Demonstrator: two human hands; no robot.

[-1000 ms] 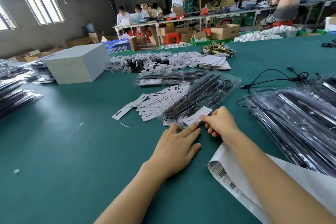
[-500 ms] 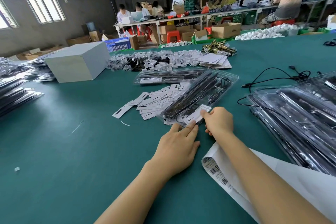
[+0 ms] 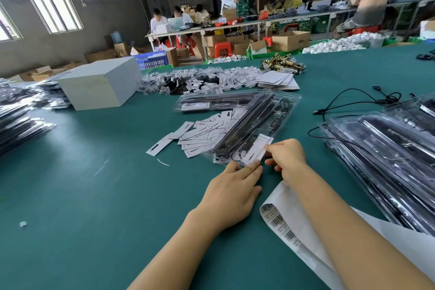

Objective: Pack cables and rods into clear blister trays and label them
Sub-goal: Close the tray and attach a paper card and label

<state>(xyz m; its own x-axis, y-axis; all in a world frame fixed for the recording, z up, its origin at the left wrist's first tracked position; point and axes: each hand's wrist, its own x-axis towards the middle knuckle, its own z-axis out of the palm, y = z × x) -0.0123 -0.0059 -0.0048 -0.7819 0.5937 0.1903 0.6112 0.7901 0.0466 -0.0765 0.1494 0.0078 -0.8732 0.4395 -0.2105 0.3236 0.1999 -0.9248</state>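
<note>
A clear blister tray (image 3: 277,110) holding black rods and a coiled cable lies diagonally on the green table (image 3: 94,195). A white label (image 3: 255,149) sits on its near end. My left hand (image 3: 231,192) lies flat, its straight fingertips pressing the tray's near edge. My right hand (image 3: 286,155) has curled fingers and pinches the label's right edge with the thumb. A curled sheet of barcode labels (image 3: 282,223) lies under my right forearm.
Loose white paper tags (image 3: 200,130) are spread left of the tray. A second packed tray (image 3: 211,102) lies behind. Stacked packed trays (image 3: 388,148) fill the right, with a loose black cable (image 3: 348,99). A pale box (image 3: 98,85) stands at the left. People work at far tables.
Both hands have stayed at the tray's near end. My right hand has shifted slightly along the label, and my left fingertips have crept a little closer to the tray.
</note>
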